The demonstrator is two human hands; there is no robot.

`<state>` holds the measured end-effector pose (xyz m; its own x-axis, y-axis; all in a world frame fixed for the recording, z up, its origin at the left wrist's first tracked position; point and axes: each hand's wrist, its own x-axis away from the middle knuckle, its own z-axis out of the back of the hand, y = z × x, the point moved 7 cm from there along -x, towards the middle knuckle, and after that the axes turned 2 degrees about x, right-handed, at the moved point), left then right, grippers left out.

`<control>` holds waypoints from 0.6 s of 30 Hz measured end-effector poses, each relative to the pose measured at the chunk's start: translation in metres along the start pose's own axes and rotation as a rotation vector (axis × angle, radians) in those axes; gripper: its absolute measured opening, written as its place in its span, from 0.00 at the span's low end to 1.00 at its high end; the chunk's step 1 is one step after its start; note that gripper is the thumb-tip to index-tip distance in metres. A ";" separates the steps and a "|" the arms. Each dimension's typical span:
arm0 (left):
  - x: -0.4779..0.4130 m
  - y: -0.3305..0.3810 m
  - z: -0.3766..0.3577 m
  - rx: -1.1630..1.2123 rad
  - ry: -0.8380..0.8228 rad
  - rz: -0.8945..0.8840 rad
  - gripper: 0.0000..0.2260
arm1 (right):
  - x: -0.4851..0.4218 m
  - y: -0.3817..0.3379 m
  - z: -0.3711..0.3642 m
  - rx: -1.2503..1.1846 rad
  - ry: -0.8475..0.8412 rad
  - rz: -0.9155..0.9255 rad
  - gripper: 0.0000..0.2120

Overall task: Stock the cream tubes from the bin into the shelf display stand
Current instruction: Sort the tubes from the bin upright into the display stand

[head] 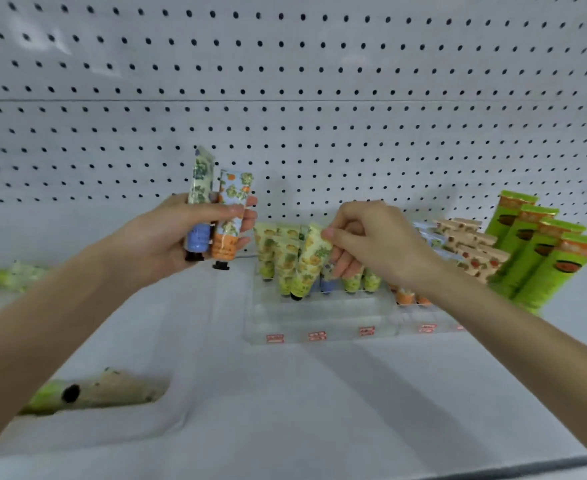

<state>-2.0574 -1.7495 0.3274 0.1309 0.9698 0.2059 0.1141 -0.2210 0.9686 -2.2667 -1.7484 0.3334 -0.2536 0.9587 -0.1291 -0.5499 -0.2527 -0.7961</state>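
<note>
Yellow-green cream tube (311, 261), cap down, is being lowered into the clear display stand (319, 320). The right hand (371, 240) is pinching its crimped upper end, its grip narrow, thumb against curled fingers. The tube is leaning among the standing tubes (267, 251) slotted in the back rows. Judged from this, the step is going best if the tube is being straightened upright over a free slot and released only once the cap is seating, lest neighbours topple. The left hand (181, 237) is holding the reserve, its grip wrapping a blue-capped tube (200, 202) and an orange-capped tube (231, 216). The tubes are appearing soft, glossy and flat-crimped, with small dark caps; the stand is appearing rigid, transparent and stepped. It is sitting on a pale shelf (285, 393) backed by perforated pegboard (285, 81), with green cartons (541, 251) standing rightward. The bin is not showing.
</note>
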 end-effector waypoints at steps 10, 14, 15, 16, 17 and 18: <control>-0.014 -0.017 0.015 0.225 0.009 -0.016 0.06 | -0.024 -0.020 -0.059 0.303 0.042 0.075 0.08; -0.017 -0.018 0.018 0.280 0.037 -0.022 0.05 | -0.032 -0.021 -0.069 0.384 0.095 0.086 0.09; -0.018 -0.018 0.020 0.302 0.044 -0.017 0.06 | -0.034 -0.020 -0.070 0.388 0.107 0.081 0.09; -0.020 -0.019 0.021 0.324 0.051 -0.013 0.07 | -0.035 -0.020 -0.071 0.391 0.117 0.076 0.10; -0.021 -0.019 0.023 0.348 0.057 -0.010 0.08 | -0.037 -0.021 -0.072 0.395 0.125 0.072 0.10; -0.022 -0.019 0.025 0.369 0.066 -0.010 0.08 | -0.038 -0.021 -0.073 0.401 0.129 0.065 0.10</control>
<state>-2.0381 -1.7693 0.3010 0.0657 0.9739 0.2173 0.4638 -0.2227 0.8575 -2.1877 -1.7705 0.3117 -0.2105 0.9412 -0.2642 -0.8084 -0.3196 -0.4944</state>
